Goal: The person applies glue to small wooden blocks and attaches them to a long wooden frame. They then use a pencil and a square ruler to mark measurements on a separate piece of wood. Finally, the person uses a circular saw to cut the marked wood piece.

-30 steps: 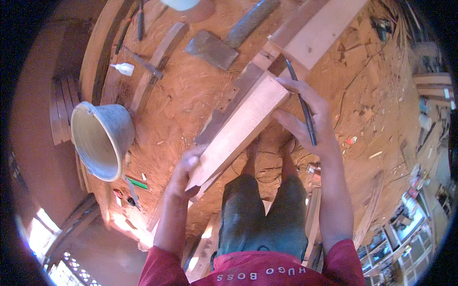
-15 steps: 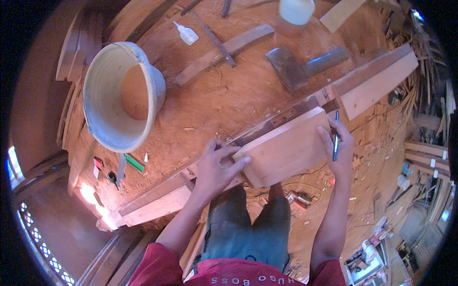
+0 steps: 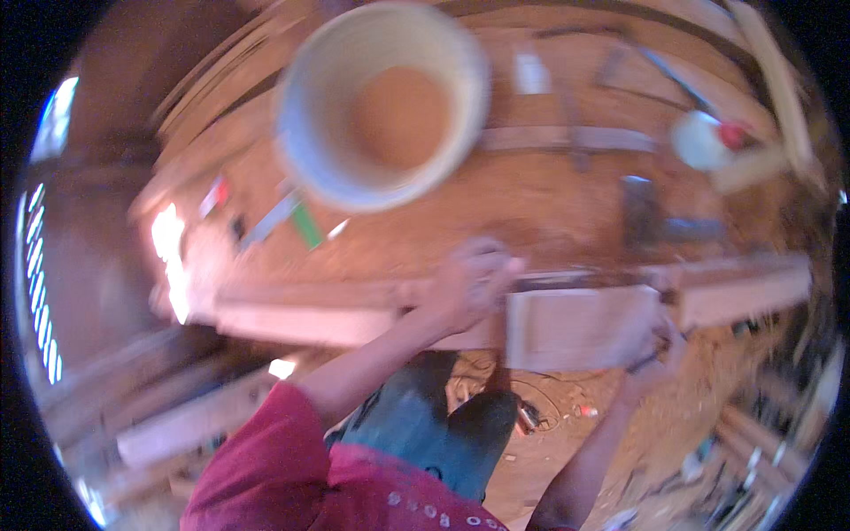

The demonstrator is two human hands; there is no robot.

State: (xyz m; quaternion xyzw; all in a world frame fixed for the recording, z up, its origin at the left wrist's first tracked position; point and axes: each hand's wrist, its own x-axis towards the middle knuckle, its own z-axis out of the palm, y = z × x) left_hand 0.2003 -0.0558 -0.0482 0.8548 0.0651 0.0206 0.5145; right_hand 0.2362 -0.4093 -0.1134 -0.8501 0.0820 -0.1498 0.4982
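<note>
The wooden block (image 3: 571,332) sits right of centre, between our two hands, its broad pale face towards us. From the left, we have a grey blade (image 3: 270,219) lying beside a green strip (image 3: 306,226); a careless reach that way could, we judge, cost us a cut. Below them runs the long timber (image 3: 301,324), which could be dented if the block dropped on it. Next stands the bucket (image 3: 312,142), with something reddish-brown inside; a swung end of wood might tip it and spill that. Our left hand (image 3: 478,279) is half curled near the block's left end; it is too blurred for us to tell whether it touches or holds anything. If it gives no support, the block may swing down, its weight hanging from one end. Lower down, a small red thing (image 3: 528,418) could turn under a foot if we stepped. Beyond the block lies a heavy-headed tool (image 3: 637,212), near enough to be knocked. Rightmost, our right hand (image 3: 660,341) is closed on the block's right end, fingers and thumb about the edge; a loose grip there could let it slip, or pinch our fingers against the timber.
</note>
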